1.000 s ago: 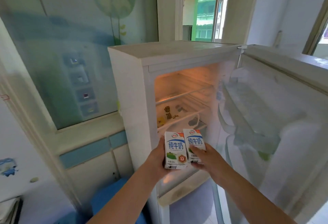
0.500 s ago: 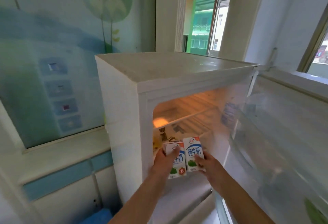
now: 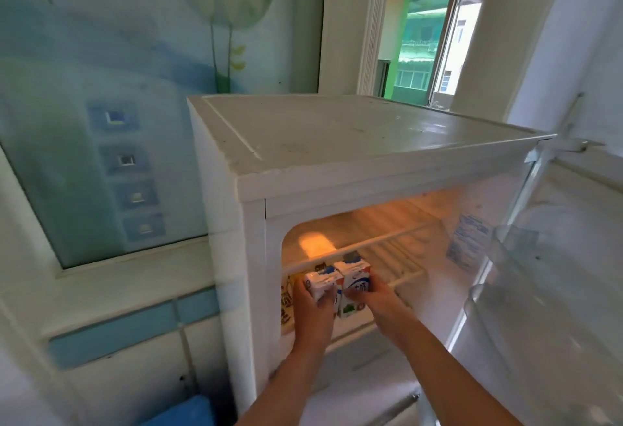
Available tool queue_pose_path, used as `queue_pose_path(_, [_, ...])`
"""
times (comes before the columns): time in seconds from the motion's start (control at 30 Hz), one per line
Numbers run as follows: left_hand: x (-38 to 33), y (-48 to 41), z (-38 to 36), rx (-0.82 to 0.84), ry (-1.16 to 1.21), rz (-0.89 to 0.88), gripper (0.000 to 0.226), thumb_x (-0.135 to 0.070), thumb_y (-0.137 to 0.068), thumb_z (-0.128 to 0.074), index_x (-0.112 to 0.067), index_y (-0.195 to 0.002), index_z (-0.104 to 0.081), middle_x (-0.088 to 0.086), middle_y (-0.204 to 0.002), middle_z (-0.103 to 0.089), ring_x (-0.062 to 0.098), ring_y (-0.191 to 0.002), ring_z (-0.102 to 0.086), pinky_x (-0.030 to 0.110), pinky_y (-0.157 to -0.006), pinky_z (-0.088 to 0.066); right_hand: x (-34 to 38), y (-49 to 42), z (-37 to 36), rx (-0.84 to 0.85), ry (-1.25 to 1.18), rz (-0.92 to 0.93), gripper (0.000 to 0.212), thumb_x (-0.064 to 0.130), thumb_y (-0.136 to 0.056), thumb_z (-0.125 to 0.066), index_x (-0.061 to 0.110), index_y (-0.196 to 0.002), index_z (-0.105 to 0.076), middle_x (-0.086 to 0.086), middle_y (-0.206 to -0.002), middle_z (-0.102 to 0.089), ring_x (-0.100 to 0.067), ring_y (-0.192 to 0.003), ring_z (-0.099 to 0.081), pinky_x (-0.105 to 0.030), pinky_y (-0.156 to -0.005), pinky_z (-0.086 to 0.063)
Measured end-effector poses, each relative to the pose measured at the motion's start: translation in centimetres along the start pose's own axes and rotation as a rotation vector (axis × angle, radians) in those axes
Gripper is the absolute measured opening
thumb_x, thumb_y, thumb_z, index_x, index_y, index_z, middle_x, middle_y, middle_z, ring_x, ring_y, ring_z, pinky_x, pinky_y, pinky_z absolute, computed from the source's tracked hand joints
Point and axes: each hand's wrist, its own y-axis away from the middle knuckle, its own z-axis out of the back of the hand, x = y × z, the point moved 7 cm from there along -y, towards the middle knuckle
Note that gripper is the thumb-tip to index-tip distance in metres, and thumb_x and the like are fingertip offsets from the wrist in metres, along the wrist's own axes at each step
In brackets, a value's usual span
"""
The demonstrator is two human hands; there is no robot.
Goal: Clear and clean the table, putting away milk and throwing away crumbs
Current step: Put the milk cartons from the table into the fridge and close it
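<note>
Since a second ago both cartons have moved from outside the fridge [image 3: 337, 142] into its lit opening at 6 o'clock, left hand [image 3: 312, 311] gripping the left carton [image 3: 320, 285], right hand [image 3: 374, 301] the right carton [image 3: 355, 282], so the milk looks nearly shelved.

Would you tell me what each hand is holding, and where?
Left hand holds the left milk carton around its lower body; right hand holds the right milk carton likewise.

Head cam – looks down (close) into fridge [image 3: 337, 169].
</note>
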Motion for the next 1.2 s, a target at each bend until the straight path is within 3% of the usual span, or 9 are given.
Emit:
queue_pose_path(0.1, [1.0, -1.4, -0.2, -0.028, -0.072, -0.016, 0.045, -0.007, -0.081, -0.072, -0.036, -0.103, -0.045, 0.002, -0.115, -0.061, 0.022, -0.107, -0.061, 0.042, -0.09, -0.054, -0.2, -1.6, -0.5, -0.006, 0.016, 0.014, 0.073, 0.011, -0.056, -0.082, 0.012, -0.123, -0.054, -0.012, -0.106, -0.072, -0.028, -0.098, -0.066, -0.034, -0.073, -0.054])
queue_pose_path(0.2, [0.8, -1.4, 0.0, -0.051, -0.34, -0.056, 0.052, -0.019, -0.076, -0.074, -0.032, -0.119, -0.047, 0.003, -0.124, -0.058, 0.028, -0.116, -0.056, 0.048, -0.097, -0.048, -0.8, -2.5, 0.0, -0.027, 0.139, 0.038, 0.09, 0.039, -0.046, -0.092, 0.023, -0.124, -0.051, -0.003, -0.108, -0.071, -0.024, -0.103, -0.067, -0.045, -0.086, -0.056])
queue_pose_path(0.33, [0.7, -0.3, 1.1, -0.129, -0.808, -0.054, 0.071, -0.028, -0.082, -0.073, -0.02, -0.143, -0.037, 0.012, -0.139, -0.038, 0.033, -0.127, -0.039, 0.044, -0.105, -0.037, -0.8, -2.1, 0.0, -0.071, 0.377, 0.103, 0.074, 0.037, -0.067, -0.085, 0.022, -0.128, -0.046, 0.003, -0.111, -0.067, -0.017, -0.102, -0.066, -0.031, -0.082, -0.056])
queue_pose_path(0.4, [0.9, -0.1, 1.2, -0.165, -0.774, -0.057, 0.072, -0.021, -0.08, -0.075, -0.02, -0.142, -0.037, 0.016, -0.139, -0.033, 0.034, -0.127, -0.04, 0.043, -0.106, -0.041, -0.6, -1.6, -0.2, -0.114, 0.476, 0.141, 0.069, 0.037, -0.07, -0.084, 0.022, -0.126, -0.046, 0.006, -0.11, -0.064, -0.014, -0.101, -0.063, -0.024, -0.078, -0.052])
queue_pose_path(0.53, [1.4, -0.6, 0.9, -0.206, -0.618, -0.035, 0.08, -0.005, -0.079, -0.074, -0.024, -0.145, -0.033, 0.016, -0.143, -0.024, 0.035, -0.13, -0.041, 0.044, -0.109, -0.042, -0.3, -1.2, -0.3, -0.237, 0.741, 0.193, 0.085, 0.046, -0.066, -0.084, 0.013, -0.133, -0.044, -0.006, -0.121, -0.054, -0.027, -0.112, -0.051, -0.037, -0.092, -0.044])
queue_pose_path(0.7, [1.4, -1.0, 1.0, -0.275, -0.647, -0.082, 0.079, -0.007, -0.085, -0.069, -0.027, -0.151, -0.029, 0.015, -0.143, -0.027, 0.034, -0.133, -0.037, 0.048, -0.108, -0.044, -0.4, -2.0, -0.9, -0.234, 0.639, 0.144, 0.083, 0.041, -0.062, -0.086, 0.019, -0.129, -0.044, -0.002, -0.114, -0.058, -0.023, -0.107, -0.059, -0.042, -0.087, -0.053])
queue_pose_path(0.9, [0.8, -1.1, 1.0, -0.33, -0.542, -0.099, 0.072, -0.01, -0.085, -0.069, -0.02, -0.148, -0.035, 0.015, -0.14, -0.034, 0.033, -0.128, -0.042, 0.049, -0.104, -0.046, 0.4, -3.0, -2.5, -0.167, 0.512, 0.102, 0.062, 0.012, -0.075, -0.08, 0.014, -0.126, -0.045, 0.005, -0.106, -0.063, -0.011, -0.095, -0.062, -0.008, -0.062, -0.044])
queue_pose_path(0.97, [0.5, -0.9, 1.0, -0.331, -0.5, -0.112, 0.069, -0.01, -0.085, -0.068, -0.017, -0.146, -0.036, 0.015, -0.139, -0.037, 0.032, -0.125, -0.045, 0.048, -0.102, -0.048, 0.8, -3.3, -3.0, -0.154, 0.49, 0.097, 0.059, 0.006, -0.081, -0.073, 0.012, -0.13, -0.042, 0.003, -0.106, -0.061, -0.01, -0.094, -0.059, -0.007, -0.059, -0.041])
queue_pose_path(1.2, [-0.1, -0.9, 1.4, -0.297, -0.415, -0.145, 0.064, -0.009, -0.086, -0.059, -0.019, -0.145, -0.038, 0.007, -0.137, -0.047, 0.027, -0.122, -0.052, 0.042, -0.099, -0.05, 1.3, -4.2, -4.5, -0.119, 0.491, 0.052, 0.051, 0.004, -0.09, -0.058, 0.01, -0.136, -0.038, -0.009, -0.125, -0.06, -0.025, -0.116, -0.058, -0.022, -0.079, -0.042])
